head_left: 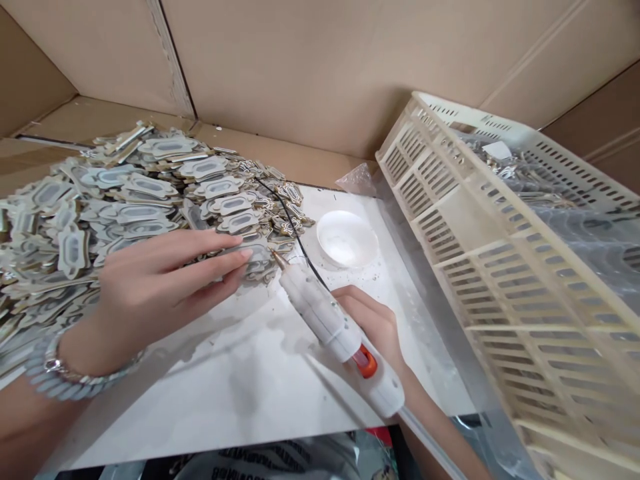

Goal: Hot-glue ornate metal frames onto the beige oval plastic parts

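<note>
My right hand [373,323] is wrapped round a white hot glue gun [330,313] with an orange part in its body. A clear glue stick [433,443] sticks out of its rear end. The brass-coloured nozzle points up and left, close to the right end of a small grey metal plate [259,253]. My left hand [165,280], wearing bracelets, pinches that plate at its left end; its thumb is partly hidden under the fingers. Behind and left of it lies a big pile of similar shaped metal plates [145,187], with pale recessed centres.
A white bowl [347,240] stands right of the pile on the white board [240,400]. On the right, a cream plastic crate [465,267] holds bagged metal parts. Cardboard walls [300,80] rise behind. A black cord [290,217] runs from the pile towards the glue gun.
</note>
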A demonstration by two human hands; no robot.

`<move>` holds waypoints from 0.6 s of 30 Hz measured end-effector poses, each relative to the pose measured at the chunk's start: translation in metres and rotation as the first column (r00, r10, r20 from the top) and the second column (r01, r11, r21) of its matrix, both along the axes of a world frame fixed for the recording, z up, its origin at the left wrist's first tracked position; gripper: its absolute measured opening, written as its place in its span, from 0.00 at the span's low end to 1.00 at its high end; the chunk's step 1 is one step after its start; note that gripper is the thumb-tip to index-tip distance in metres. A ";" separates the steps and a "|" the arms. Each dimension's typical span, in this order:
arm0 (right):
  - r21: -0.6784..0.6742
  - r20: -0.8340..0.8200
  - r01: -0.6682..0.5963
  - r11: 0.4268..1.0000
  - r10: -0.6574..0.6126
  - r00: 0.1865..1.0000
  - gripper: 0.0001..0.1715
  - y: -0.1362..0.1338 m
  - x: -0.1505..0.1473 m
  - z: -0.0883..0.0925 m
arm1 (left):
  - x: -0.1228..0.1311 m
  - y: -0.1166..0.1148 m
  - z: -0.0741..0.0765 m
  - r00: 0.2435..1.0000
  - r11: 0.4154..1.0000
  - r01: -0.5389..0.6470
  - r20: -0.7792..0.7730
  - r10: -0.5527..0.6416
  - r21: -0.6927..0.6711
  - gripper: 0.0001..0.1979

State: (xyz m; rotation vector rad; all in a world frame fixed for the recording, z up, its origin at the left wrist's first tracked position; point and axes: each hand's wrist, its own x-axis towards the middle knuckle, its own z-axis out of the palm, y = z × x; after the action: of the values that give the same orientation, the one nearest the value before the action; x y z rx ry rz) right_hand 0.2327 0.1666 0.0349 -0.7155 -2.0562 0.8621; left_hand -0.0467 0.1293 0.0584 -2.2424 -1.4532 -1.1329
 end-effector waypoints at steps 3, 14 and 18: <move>-0.012 0.042 0.000 1.000 0.001 0.999 0.08 0.000 -0.001 -0.002 | 0.000 -0.002 0.004 0.971 0.993 -0.002 -0.237 0.029 0.115 0.07; -0.011 0.102 0.026 1.000 -0.025 0.994 0.08 -0.001 -0.003 0.000 | 0.001 -0.007 0.010 0.968 0.994 -0.021 -0.247 0.047 0.106 0.08; -0.010 0.098 0.024 1.000 -0.023 0.995 0.07 -0.002 -0.002 -0.001 | 0.000 -0.008 0.009 0.961 0.997 -0.005 -0.274 0.027 0.082 0.08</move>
State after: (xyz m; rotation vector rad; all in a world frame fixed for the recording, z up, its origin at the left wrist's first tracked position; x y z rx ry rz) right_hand 0.2309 0.1649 0.0335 -0.8012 -2.1268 0.8401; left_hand -0.0471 0.1211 0.0672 -2.2223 -1.2882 -0.8178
